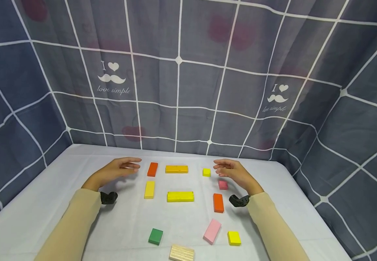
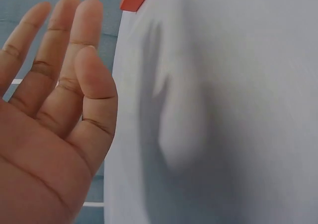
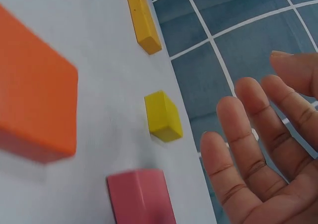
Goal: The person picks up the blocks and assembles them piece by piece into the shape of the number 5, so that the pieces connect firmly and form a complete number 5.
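Observation:
My left hand (image 1: 118, 170) hovers over the back left of the white table, fingers relaxed and holding nothing. Nearest to it is a red-orange block (image 1: 152, 169), whose corner shows at the top of the left wrist view. Across the table my right hand (image 1: 235, 173) is held above the cloth with loosely bent fingers, also without any object. Close by it are a small yellow block (image 3: 163, 116) and a rose-red block (image 3: 141, 196). An orange block (image 1: 218, 203) lies nearer the front, large in the right wrist view. Neither hand touches a block.
Between the hands lie an amber block (image 1: 176, 169), a long yellow block (image 1: 180, 196) and a pale yellow block (image 1: 149, 190). Toward the front are green (image 1: 155, 236), pink (image 1: 212, 231), yellow (image 1: 234, 238) and bare wood (image 1: 181, 252) blocks. A checked curtain (image 1: 195, 87) encloses the table.

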`<state>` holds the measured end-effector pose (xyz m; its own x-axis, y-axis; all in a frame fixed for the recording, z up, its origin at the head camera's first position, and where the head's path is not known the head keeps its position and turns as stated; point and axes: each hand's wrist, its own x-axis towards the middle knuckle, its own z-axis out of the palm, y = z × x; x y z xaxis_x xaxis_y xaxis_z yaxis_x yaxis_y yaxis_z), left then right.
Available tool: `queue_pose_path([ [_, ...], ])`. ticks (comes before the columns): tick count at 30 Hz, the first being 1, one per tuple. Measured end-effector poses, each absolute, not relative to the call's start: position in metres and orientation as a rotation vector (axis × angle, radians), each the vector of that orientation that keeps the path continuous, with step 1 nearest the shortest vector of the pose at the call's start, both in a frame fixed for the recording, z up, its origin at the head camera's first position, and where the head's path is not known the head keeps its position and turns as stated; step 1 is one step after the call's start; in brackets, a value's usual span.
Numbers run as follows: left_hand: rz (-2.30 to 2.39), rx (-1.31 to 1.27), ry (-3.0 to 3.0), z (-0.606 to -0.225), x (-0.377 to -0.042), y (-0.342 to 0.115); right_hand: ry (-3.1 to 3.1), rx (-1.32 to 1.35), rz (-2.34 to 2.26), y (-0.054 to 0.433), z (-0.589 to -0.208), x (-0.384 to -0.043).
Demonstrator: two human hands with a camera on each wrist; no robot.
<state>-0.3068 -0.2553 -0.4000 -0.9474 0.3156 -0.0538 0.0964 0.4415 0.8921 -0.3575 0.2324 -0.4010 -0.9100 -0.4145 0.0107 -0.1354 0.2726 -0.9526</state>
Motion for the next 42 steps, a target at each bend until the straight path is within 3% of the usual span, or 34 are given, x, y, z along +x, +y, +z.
queue_pose_path([
  [22, 1.468, 0.239, 2.399, -0.405, -0.337, -0.236, 2.140, -0.505, -1.690, 0.174, -0.402, -0.382],
  [42, 1.264, 0.249, 2.491, -0.408, -0.354, -0.221, 2.435, -0.611, -1.470, 0.139, -0.395, -0.402],
])
